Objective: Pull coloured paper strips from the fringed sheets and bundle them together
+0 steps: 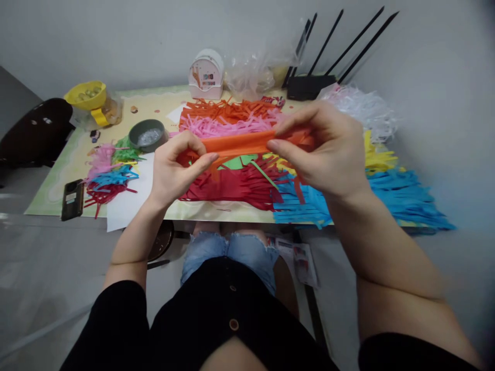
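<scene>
A band of orange tissue paper (237, 144) is stretched level above the table between my two hands. My left hand (180, 159) pinches its left end between thumb and fingertips. The thumb and fingers of my right hand (323, 147) grip it toward the right end, where orange strips hang down behind the palm. Beneath the band lie fringed red paper (235, 185) and a bit of green paper (240, 162). Fringed blue paper (402, 198) spreads under and beyond my right wrist. Behind the band are pink fringe (228, 126) and more orange fringe (228, 109).
Small multicoloured tassels (110, 175), a phone (72, 199) and a white sheet (133, 190) lie at left. Near them stand a dark bowl (135, 136) and a yellow-topped container (87, 95). A router (311, 86), white shredded strips (363, 111) and a pink-white holder (207, 77) line the back.
</scene>
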Motion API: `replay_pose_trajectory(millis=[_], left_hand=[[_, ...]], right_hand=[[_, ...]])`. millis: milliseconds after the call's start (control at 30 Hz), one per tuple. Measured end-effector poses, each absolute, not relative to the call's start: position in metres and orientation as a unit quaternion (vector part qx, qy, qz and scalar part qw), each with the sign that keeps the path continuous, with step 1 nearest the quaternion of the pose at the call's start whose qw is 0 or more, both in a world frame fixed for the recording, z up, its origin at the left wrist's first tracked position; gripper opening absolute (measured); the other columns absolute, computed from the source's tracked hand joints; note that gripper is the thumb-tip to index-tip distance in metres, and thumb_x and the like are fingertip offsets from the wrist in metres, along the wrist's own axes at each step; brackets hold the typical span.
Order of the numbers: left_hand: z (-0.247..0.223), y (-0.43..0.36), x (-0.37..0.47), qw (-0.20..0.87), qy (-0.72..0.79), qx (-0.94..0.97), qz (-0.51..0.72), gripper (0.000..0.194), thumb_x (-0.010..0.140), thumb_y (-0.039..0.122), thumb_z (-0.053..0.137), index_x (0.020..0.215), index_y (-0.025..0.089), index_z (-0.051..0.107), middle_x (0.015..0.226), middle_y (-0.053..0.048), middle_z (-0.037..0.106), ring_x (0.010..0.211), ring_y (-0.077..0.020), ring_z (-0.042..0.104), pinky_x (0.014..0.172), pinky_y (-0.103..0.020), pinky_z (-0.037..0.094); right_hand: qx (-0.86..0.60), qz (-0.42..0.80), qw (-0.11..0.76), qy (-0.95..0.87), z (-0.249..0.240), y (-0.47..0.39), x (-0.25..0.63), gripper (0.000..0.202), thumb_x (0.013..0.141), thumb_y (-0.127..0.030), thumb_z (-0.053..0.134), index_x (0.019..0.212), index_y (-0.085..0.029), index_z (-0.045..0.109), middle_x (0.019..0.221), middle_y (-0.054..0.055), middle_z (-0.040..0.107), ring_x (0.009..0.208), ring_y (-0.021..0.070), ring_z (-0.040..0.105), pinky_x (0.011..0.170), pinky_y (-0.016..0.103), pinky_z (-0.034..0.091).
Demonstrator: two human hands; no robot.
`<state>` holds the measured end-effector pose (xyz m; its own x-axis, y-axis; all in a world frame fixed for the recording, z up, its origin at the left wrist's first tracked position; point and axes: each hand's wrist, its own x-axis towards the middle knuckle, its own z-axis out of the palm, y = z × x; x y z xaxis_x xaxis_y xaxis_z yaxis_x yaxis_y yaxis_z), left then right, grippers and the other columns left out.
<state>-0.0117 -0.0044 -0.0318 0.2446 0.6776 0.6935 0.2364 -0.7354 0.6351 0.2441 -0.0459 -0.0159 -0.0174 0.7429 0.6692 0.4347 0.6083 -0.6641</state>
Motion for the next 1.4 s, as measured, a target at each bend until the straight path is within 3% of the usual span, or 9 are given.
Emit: replay_pose_trajectory(millis=[167,367,567,733,833,1000,1100,1233,1400], left_hand=[[-0.031,-0.005,-0.012,0.170,0.315,0.754,0.550,0.040,0.087,0.059,0.079,0.091,0.022,0.063,0.083,0.000,0.063,0.078,-0.0143,0.067,0.073,-0.029,0.058],[-0.021,-0.009,-0.015,0.253,0.324,0.771,0.487,0.036,0.090,0.053,0.076,0.086,0.019,0.068,0.078,-0.002,0.070,0.073,-0.0132,0.069,0.071,-0.026,0.060],[-0.027,-0.010,-0.018,0.437,0.318,0.680,0.495,0.029,0.087,0.048,0.082,0.095,0.021,0.075,0.071,0.000,0.072,0.059,-0.0133,0.071,0.059,-0.027,0.063],[-0.030,-0.008,-0.017,0.495,0.308,0.632,0.510,0.019,0.083,0.039,0.082,0.082,0.021,0.077,0.067,0.000,0.071,0.056,-0.0126,0.070,0.054,-0.025,0.061],[-0.030,-0.008,-0.015,0.518,0.302,0.626,0.499,0.027,0.082,0.043,0.081,0.075,0.018,0.072,0.067,-0.001,0.069,0.054,-0.0115,0.067,0.052,-0.024,0.059],[-0.039,-0.008,-0.014,0.430,0.332,0.673,0.502,0.046,0.083,0.057,0.082,0.072,0.020,0.057,0.064,0.002,0.064,0.054,-0.0097,0.062,0.051,-0.022,0.054],[-0.044,-0.007,-0.017,0.332,0.354,0.723,0.492,0.039,0.086,0.057,0.081,0.084,0.023,0.063,0.069,0.003,0.064,0.061,-0.0114,0.065,0.060,-0.024,0.056],[-0.044,-0.008,-0.019,0.234,0.375,0.779,0.445,0.029,0.094,0.047,0.074,0.107,0.021,0.071,0.083,-0.001,0.074,0.080,-0.0160,0.073,0.076,-0.027,0.059],[-0.039,-0.011,-0.015,0.248,0.367,0.775,0.451,0.024,0.095,0.041,0.071,0.088,0.018,0.071,0.085,-0.003,0.079,0.076,-0.0151,0.075,0.076,-0.026,0.059]], right_hand=[[-0.438,0.103,0.524,-0.723,-0.016,-0.053,0.242,0.022,0.092,-0.033,0.074,0.113,-0.028,0.073,0.111,0.006,0.077,0.098,0.0255,0.072,0.088,0.042,0.060],[-0.448,0.099,0.500,-0.735,-0.011,-0.051,0.247,0.002,0.089,-0.024,0.073,0.087,-0.024,0.074,0.088,0.003,0.074,0.087,0.0223,0.072,0.084,0.040,0.061],[-0.429,0.332,0.527,-0.654,-0.019,-0.050,0.247,0.012,0.090,-0.037,0.078,0.096,-0.026,0.078,0.077,0.000,0.070,0.068,0.0167,0.071,0.066,0.032,0.063],[-0.393,0.396,0.565,-0.608,-0.027,-0.047,0.245,0.012,0.087,-0.036,0.080,0.094,-0.026,0.083,0.077,0.001,0.074,0.068,0.0149,0.072,0.064,0.030,0.064],[-0.378,0.403,0.563,-0.614,-0.030,-0.044,0.246,0.018,0.084,-0.041,0.083,0.089,-0.024,0.083,0.076,0.002,0.075,0.066,0.0149,0.071,0.062,0.029,0.063],[-0.395,0.355,0.548,-0.646,-0.031,-0.047,0.249,0.018,0.084,-0.042,0.084,0.080,-0.025,0.080,0.076,0.003,0.074,0.066,0.0172,0.069,0.060,0.032,0.060],[-0.443,0.280,0.533,-0.664,-0.030,-0.051,0.247,0.011,0.084,-0.036,0.084,0.089,-0.028,0.080,0.084,0.002,0.076,0.075,0.0204,0.073,0.070,0.035,0.062],[-0.495,0.182,0.504,-0.684,-0.032,-0.050,0.244,0.021,0.086,-0.032,0.080,0.106,-0.028,0.079,0.100,0.003,0.081,0.091,0.0248,0.077,0.087,0.040,0.063],[-0.502,0.189,0.499,-0.681,-0.039,-0.044,0.244,0.006,0.085,-0.025,0.077,0.089,-0.023,0.079,0.088,0.002,0.081,0.082,0.0221,0.076,0.083,0.037,0.063]])
